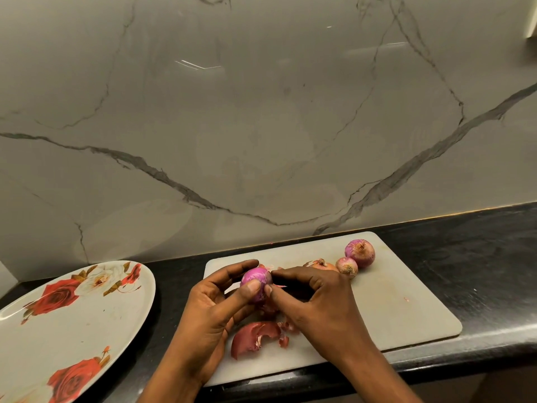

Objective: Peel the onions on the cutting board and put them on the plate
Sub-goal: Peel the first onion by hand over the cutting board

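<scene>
My left hand [213, 308] grips a small purple onion [255, 279] above the white cutting board [392, 303], thumb pressed on its front. My right hand [315, 298] pinches at the onion's right side with its fingertips. Three unpeeled onions lie at the board's far side: a large one [360, 252], a small one [347, 266], and an orange-brown one [321, 264] partly hidden behind my right hand. Loose reddish peel [255, 337] lies on the board beneath my hands. A white plate with red roses [72, 318] sits at the left, with no onions on it.
The board and plate rest on a black counter [479, 263] against a grey marble wall [261, 126]. The counter's front edge runs just below the board. Bare black counter extends to the right of the board.
</scene>
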